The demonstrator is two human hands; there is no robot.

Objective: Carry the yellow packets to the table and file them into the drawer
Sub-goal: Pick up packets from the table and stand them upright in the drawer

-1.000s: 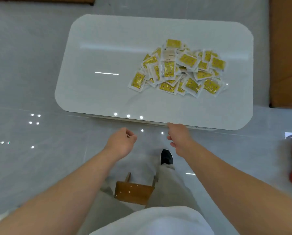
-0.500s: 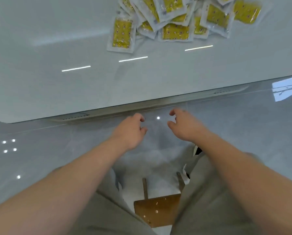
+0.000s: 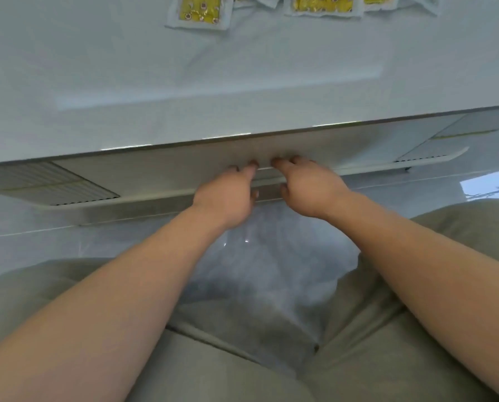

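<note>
Yellow packets (image 3: 200, 10) lie in a pile on the white table (image 3: 155, 82), only their near edge showing at the top of the view. Under the table's front edge runs the pale drawer front (image 3: 155, 172). My left hand (image 3: 228, 195) and my right hand (image 3: 309, 190) sit side by side at its middle. Fingers curl over the narrow handle strip (image 3: 264, 182) and thumbs sit beneath it. Neither hand holds a packet. The drawer's inside is hidden.
A ribbed vent panel (image 3: 54, 184) sits in the table's underside at the left, and another (image 3: 428, 158) at the right. My knees in beige trousers (image 3: 416, 329) are close under the table. The glossy grey floor (image 3: 257, 271) shows between them.
I have crouched closer to the table, and the packets have slid to the top of the view. Both hands moved forward from mid-air onto the drawer's handle strip.
</note>
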